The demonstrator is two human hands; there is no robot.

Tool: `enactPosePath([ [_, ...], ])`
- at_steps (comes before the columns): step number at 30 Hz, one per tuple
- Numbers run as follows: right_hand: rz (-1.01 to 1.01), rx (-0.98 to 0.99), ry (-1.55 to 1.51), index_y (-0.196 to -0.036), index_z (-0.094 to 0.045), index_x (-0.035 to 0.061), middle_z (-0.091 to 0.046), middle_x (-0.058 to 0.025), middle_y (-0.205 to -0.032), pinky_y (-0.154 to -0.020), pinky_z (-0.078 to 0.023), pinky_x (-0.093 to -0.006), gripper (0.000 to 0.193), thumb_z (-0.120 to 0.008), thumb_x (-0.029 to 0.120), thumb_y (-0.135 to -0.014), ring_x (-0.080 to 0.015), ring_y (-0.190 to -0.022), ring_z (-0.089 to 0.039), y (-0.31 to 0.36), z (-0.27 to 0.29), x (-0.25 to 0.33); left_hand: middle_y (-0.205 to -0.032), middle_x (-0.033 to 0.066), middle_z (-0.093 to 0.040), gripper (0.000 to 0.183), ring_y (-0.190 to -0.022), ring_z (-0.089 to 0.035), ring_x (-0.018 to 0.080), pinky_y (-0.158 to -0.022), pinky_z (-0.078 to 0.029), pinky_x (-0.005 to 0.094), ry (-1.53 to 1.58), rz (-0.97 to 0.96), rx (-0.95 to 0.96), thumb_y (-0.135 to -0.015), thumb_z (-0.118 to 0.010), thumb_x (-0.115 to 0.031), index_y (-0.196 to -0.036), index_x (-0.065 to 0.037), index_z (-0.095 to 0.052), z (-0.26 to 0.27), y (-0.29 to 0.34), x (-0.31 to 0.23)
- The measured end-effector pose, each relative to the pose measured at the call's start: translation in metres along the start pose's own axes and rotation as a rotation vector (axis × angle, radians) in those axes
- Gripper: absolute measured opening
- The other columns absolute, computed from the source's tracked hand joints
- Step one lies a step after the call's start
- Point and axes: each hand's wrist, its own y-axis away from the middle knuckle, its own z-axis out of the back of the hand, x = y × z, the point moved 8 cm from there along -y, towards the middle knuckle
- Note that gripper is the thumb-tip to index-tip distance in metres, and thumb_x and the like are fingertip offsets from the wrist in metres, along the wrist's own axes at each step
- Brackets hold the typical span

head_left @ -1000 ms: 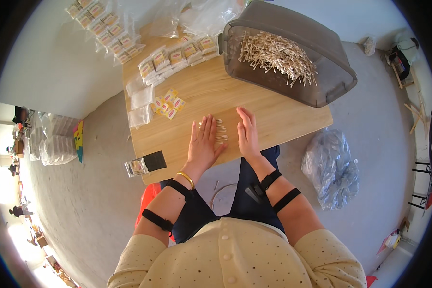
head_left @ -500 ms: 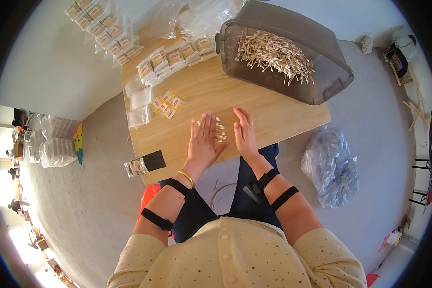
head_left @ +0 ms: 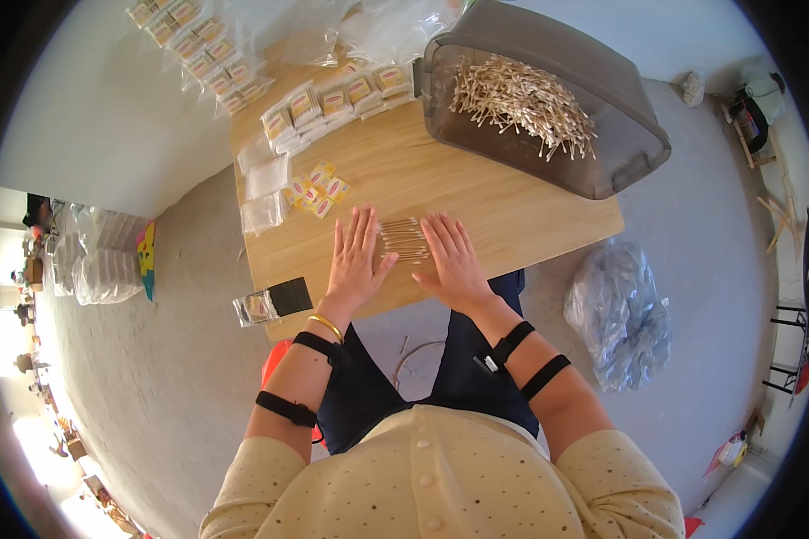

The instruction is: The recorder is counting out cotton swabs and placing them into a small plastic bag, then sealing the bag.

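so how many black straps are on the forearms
4: on the left forearm, one strap nearer the left hand and one farther up; on the right forearm, one nearer the right hand and one farther up.

A small batch of white-tipped cotton swabs (head_left: 404, 241) with pale sticks lies flat, crosswise, roughly parallel, on the wooden tabletop (head_left: 530, 211)

The table (head_left: 521, 212) has a light wooden top. Between the left fingers (head_left: 359, 232) and the right fingers (head_left: 448, 235), cotton swabs (head_left: 404, 240) lie side by side. Ahead-left of the left fingers are yellow-and-white cards (head_left: 338, 188), then clear bags (head_left: 266, 178); farther ahead, filled packets (head_left: 335, 103) form a curved row. Ahead-right of the right fingers rests a grey bin (head_left: 557, 40).
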Motion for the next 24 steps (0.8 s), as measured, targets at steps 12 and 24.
enactPosePath([
  [12, 0.038, 0.047, 0.040, -0.154, -0.038, -0.0039, -0.038, -0.0225, -0.161, -0.128, -0.022, -0.0510, 0.086, -0.077, 0.028, -0.085, -0.0379, -0.154, -0.029, -0.018, -0.002, -0.009, -0.157, 0.0173, -0.045, 0.088, -0.147, -0.040, 0.0298, -0.130, -0.009, 0.0548, 0.131, -0.106, 0.027, -0.102, -0.049, -0.058, -0.164, -0.003, -0.020, 0.000, -0.014, -0.033],
  [24, 0.011, 0.062, 0.087, -0.160, -0.027, -0.0036, -0.028, -0.0271, -0.165, -0.129, -0.019, -0.0528, 0.093, -0.072, 0.041, -0.091, -0.0415, -0.156, -0.023, 0.000, -0.009, 0.007, -0.170, 0.0208, -0.024, 0.100, -0.161, -0.013, 0.0332, -0.130, -0.004, 0.0555, -0.010, 0.057, -0.028, -0.099, -0.049, -0.066, -0.164, 0.003, -0.017, -0.003, 0.013, 0.009],
])
